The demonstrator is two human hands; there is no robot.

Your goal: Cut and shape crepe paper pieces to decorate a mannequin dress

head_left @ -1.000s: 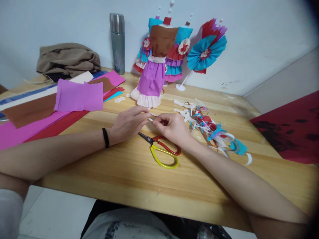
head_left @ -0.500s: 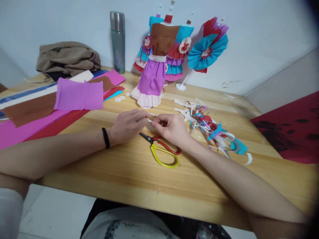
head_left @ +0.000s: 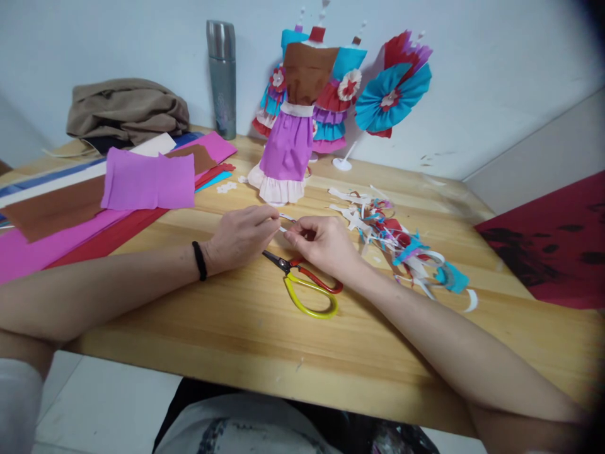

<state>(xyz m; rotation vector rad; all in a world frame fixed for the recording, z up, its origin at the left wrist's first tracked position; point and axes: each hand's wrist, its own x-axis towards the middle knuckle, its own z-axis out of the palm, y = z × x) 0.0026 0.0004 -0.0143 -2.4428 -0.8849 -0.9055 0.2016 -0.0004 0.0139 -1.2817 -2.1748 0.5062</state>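
My left hand (head_left: 243,236) and my right hand (head_left: 319,243) meet low over the table, fingertips nearly touching. Between them stretches a small white strip (head_left: 282,229), pinched at both ends; its material is hard to make out. Just below my hands lie scissors (head_left: 309,284) with one yellow and one red handle, their dark blades partly spread. Behind my hands stands a dress form (head_left: 288,142) in a brown paper top, white waistband and purple skirt with a pale ruffled hem. A black band circles my left wrist.
Paper scraps (head_left: 397,243) are heaped to the right. Coloured crepe sheets (head_left: 149,180) cover the left side. A steel flask (head_left: 222,82), brown cloth (head_left: 127,110) and a stand with a blue paper fan (head_left: 392,101) line the wall, beside more dressed forms.
The whole view has shifted slightly. My hands keep their pinch on the white strip, almost in the same place.
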